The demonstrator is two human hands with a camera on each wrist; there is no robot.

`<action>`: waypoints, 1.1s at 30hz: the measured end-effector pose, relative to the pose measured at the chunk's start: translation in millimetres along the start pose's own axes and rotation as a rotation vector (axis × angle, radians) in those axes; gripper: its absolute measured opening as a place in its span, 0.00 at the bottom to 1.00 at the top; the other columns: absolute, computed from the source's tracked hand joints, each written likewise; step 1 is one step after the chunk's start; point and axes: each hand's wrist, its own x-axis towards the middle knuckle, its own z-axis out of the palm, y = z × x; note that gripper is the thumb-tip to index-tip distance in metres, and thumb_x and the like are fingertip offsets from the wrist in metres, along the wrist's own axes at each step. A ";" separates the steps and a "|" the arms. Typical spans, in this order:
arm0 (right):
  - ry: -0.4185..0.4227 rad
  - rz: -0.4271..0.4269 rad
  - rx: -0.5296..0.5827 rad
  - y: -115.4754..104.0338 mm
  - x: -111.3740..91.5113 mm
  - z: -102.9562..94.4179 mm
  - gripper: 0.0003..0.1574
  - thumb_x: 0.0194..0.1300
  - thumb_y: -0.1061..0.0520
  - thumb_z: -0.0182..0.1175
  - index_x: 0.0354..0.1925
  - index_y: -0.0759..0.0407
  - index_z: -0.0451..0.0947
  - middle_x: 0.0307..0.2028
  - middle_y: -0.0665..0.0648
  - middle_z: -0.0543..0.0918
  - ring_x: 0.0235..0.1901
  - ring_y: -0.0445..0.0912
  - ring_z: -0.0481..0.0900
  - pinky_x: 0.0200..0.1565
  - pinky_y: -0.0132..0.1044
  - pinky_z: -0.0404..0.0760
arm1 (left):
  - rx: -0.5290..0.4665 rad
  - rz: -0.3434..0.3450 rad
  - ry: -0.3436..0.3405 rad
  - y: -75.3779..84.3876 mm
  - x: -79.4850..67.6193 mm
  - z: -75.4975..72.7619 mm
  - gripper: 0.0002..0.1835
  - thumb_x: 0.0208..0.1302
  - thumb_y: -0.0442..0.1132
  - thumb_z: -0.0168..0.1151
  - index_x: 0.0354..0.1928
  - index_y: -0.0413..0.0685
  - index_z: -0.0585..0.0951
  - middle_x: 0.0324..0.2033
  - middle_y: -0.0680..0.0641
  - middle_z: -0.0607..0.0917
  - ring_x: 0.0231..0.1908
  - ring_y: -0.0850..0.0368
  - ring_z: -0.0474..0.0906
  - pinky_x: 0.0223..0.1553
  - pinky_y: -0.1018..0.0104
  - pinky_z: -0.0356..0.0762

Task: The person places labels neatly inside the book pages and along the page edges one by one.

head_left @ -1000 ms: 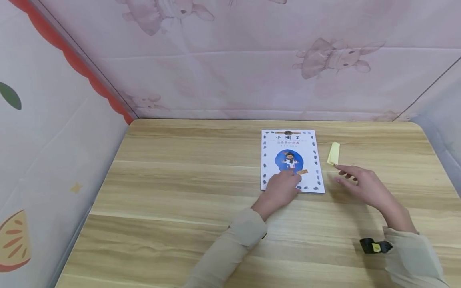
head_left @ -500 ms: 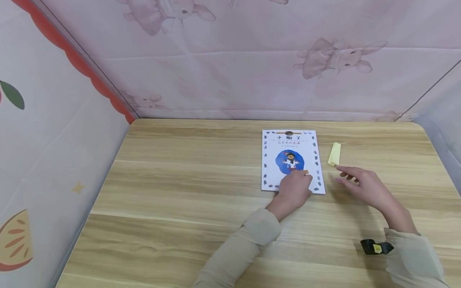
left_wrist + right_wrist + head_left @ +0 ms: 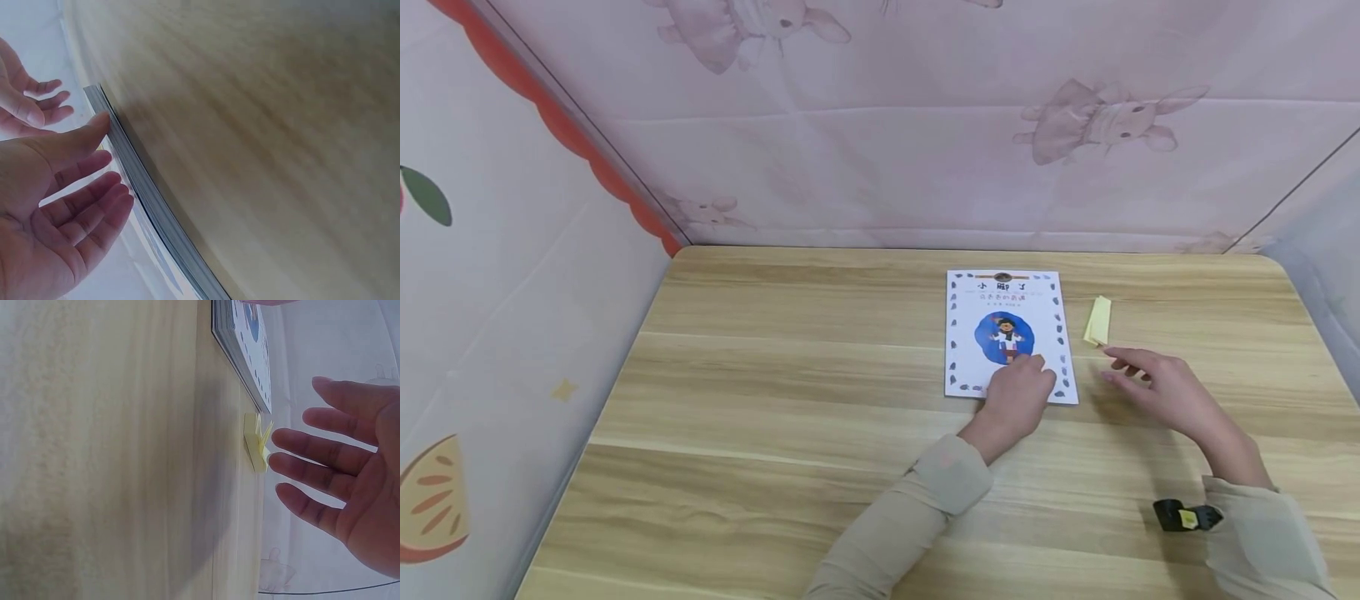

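A white picture book [image 3: 966, 333] with a blue oval and a figure on its cover lies flat on the table. My left hand [image 3: 1017, 398] rests over its lower right part. In the left wrist view, the thumb [image 3: 94, 128] is right at the book's page edge [image 3: 140, 169], and the loosely bent fingers lie over the cover. Right of the book lies a pale yellow pad of paper strips [image 3: 1098, 320], its near strips lifted in the right wrist view. My right hand [image 3: 1165, 390] has its index fingertip at the pad's near end, the other fingers relaxed.
The wood-grain table [image 3: 760, 375] reaches back to a pink curtain [image 3: 887, 183] printed with rabbits. A white panel [image 3: 505, 275] with a red scalloped edge stands at left. A black strap device [image 3: 1187, 516] sits by the right sleeve.
My left hand has slid right across the book, covering a small orange label on the cover that showed before. The right hand and the yellow pad hold their places.
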 end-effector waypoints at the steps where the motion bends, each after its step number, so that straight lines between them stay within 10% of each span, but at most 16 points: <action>1: -0.001 0.004 -0.004 0.1 -0.1 0.0 0.21 0.59 0.61 0.61 0.48 0.73 0.75 0.33 0.62 0.82 0.32 0.54 0.77 0.31 0.49 0.77 | 0.000 0.006 0.002 -0.2 -0.2 0.1 0.06 0.59 0.40 0.61 0.37 0.58 0.83 0.32 0.56 0.77 0.34 0.64 0.71 0.28 0.73 0.74; 33: -0.041 0.029 -0.006 5.0 -2.2 -3.6 0.21 0.61 0.61 0.59 0.48 0.75 0.74 0.35 0.65 0.82 0.33 0.55 0.78 0.33 0.52 0.78 | 0.049 0.095 0.026 -6.6 0.7 -1.9 0.10 0.60 0.35 0.58 0.34 0.57 0.86 0.29 0.54 0.78 0.30 0.64 0.74 0.25 0.74 0.75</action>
